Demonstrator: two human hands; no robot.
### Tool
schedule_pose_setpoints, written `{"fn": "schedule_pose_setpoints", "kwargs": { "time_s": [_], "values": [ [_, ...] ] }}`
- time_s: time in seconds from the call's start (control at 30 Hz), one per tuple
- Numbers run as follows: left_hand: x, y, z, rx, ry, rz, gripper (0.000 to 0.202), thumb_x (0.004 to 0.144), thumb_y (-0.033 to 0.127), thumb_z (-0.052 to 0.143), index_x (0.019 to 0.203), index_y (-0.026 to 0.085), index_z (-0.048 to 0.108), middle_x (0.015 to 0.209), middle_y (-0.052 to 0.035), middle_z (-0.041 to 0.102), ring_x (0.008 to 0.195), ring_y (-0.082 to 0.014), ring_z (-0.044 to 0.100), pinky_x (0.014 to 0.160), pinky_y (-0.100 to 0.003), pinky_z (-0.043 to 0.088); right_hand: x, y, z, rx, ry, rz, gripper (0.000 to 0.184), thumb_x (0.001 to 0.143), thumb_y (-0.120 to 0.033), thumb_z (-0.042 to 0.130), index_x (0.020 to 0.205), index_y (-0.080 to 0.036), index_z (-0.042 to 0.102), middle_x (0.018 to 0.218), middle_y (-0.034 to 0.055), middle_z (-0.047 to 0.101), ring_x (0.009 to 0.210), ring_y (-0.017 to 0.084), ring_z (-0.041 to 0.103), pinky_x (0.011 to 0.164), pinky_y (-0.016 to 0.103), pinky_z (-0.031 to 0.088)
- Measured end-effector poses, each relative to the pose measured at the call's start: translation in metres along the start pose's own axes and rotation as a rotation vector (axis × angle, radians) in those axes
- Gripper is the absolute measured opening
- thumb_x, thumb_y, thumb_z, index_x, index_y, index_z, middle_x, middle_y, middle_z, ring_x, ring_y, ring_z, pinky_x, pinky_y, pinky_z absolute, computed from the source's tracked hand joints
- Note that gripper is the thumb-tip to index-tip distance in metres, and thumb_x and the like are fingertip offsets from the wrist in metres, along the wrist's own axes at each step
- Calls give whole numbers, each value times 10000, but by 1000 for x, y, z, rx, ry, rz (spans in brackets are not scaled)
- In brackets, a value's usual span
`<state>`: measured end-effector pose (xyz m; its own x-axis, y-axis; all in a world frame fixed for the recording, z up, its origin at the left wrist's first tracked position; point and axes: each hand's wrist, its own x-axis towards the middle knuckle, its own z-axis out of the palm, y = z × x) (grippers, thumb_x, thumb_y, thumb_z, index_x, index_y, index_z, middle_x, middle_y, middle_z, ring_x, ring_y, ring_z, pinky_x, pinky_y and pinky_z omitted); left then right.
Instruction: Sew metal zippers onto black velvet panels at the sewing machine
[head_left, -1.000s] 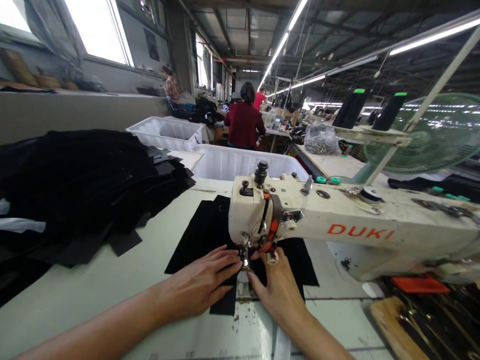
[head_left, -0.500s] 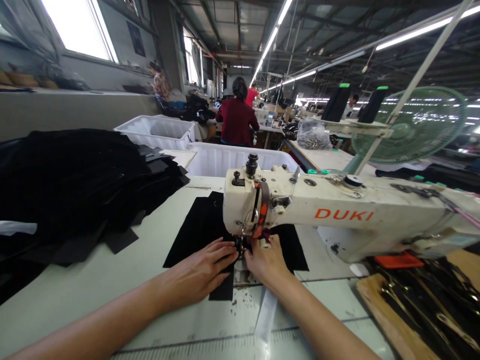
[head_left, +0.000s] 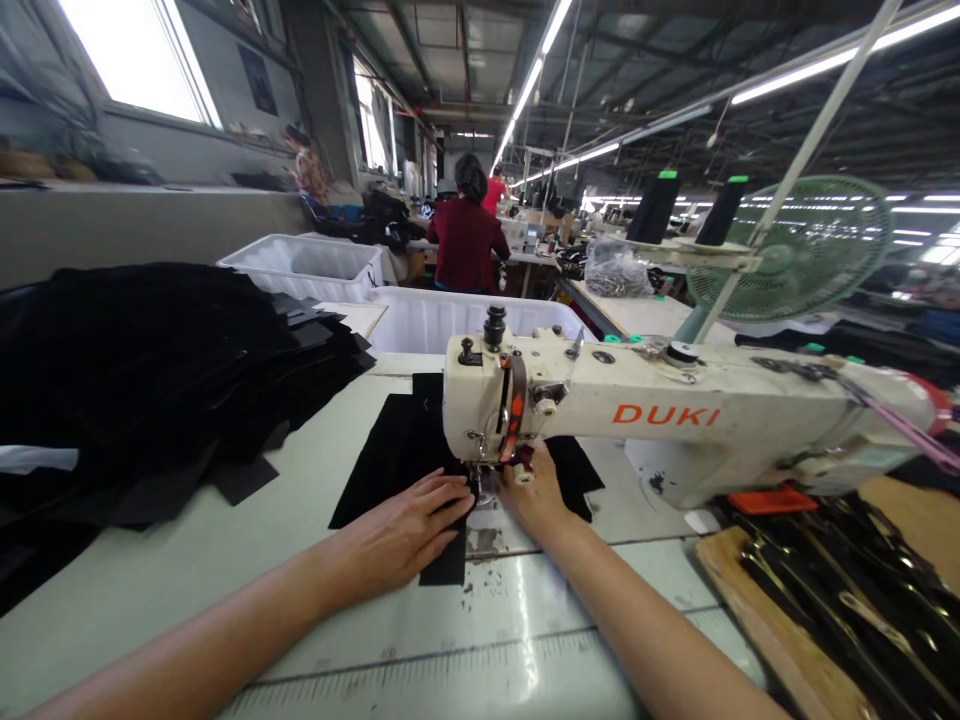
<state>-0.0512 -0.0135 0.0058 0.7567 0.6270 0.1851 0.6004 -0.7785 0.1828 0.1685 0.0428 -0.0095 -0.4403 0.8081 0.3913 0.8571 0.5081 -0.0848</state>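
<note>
A cream sewing machine (head_left: pixel 675 420) marked DUKI stands on the pale table (head_left: pixel 187 560). A black fabric piece (head_left: pixel 397 450) lies under its needle head. My left hand (head_left: pixel 401 530) lies flat on the fabric just left of the needle, fingers stretched out. My right hand (head_left: pixel 536 495) rests on the fabric right of the needle, under the machine head; its fingers are partly hidden by the head.
A big heap of black fabric pieces (head_left: pixel 150 370) fills the table's left. Two white bins (head_left: pixel 450 320) stand behind. A green fan (head_left: pixel 795 250) and thread cones (head_left: pixel 656 205) are at the right. Black zippers on a wooden board (head_left: pixel 832 600) lie at the lower right. A person in red (head_left: pixel 469 240) sits ahead.
The fabric has fed away from me under the needle, and both hands have slid forward with it. The view has drawn back slightly and shifted right.
</note>
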Motion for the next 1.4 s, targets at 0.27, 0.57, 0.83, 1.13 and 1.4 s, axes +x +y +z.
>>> {"fn": "schedule_pose_setpoints", "kwargs": {
  "time_s": [0.27, 0.57, 0.83, 1.13, 1.4],
  "values": [
    [0, 3, -1, -19, 23, -14, 459, 987, 177, 471, 1445, 164, 459, 1452, -112, 490, 1386, -239, 398, 1185, -455, 270, -39, -5, -32, 119, 68, -313, 243, 950, -141, 549, 1160, -218, 641, 1083, 72, 676, 1027, 239, 586, 936, 401, 430],
    [-7, -7, 2, -392, 53, -232, 374, 1066, 264, 369, 1413, 217, 499, 1459, -33, 505, 1412, -207, 359, 1161, -426, 318, -24, -8, -4, 261, 82, -203, 98, 825, -147, 733, 878, -229, 724, 931, 6, 723, 895, 186, 646, 817, 288, 487],
    [-7, -4, -2, -252, -25, -148, 432, 1031, 213, 417, 1458, 258, 457, 1518, -11, 428, 1423, -224, 338, 1187, -415, 273, -24, -7, 0, 310, 110, -176, 68, 818, -177, 745, 840, -240, 730, 903, 7, 729, 908, 187, 643, 814, 282, 487],
    [1, -3, -3, 18, 4, 16, 515, 950, 124, 487, 1461, 184, 451, 1463, -83, 495, 1368, -243, 434, 1189, -438, 274, -33, -5, -1, 268, 126, -253, 142, 881, -177, 679, 1018, -210, 701, 958, 34, 721, 939, 205, 633, 880, 316, 496],
    [6, -9, -1, 92, -16, -13, 494, 984, 152, 453, 1476, 129, 412, 1475, -109, 475, 1393, -243, 394, 1188, -447, 258, -29, -4, 0, 264, 196, -246, 184, 851, -135, 692, 1015, -219, 696, 978, 19, 731, 952, 231, 626, 929, 374, 479]
  ]
}}
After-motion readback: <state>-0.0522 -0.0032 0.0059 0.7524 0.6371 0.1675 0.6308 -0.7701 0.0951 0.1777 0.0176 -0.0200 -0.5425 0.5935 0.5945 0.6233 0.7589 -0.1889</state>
